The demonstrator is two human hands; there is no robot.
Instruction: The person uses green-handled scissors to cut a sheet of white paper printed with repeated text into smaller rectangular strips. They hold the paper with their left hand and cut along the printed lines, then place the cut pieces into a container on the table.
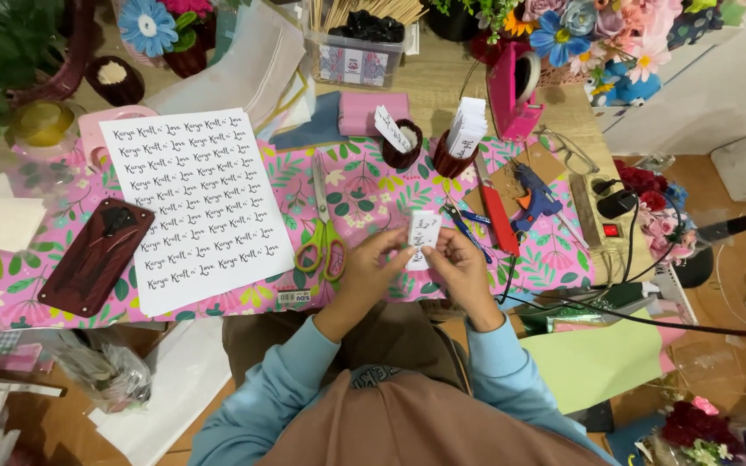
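Both my hands pinch a small white paper tag (422, 231) near the table edge: left hand (375, 263), right hand (462, 267). Green scissors (325, 243) lie just left, printed sheet (196, 207) farther left.

A home craft workspace for making paper decorations. A pink floral mat (364, 194) covers the wooden table, strewn with green-handled scissors (324, 246), a blue glue gun (534, 198), a pink tape dispenser (513, 91), a printed label sheet (196, 207) and artificial flower bouquets (589, 34) along the edge.
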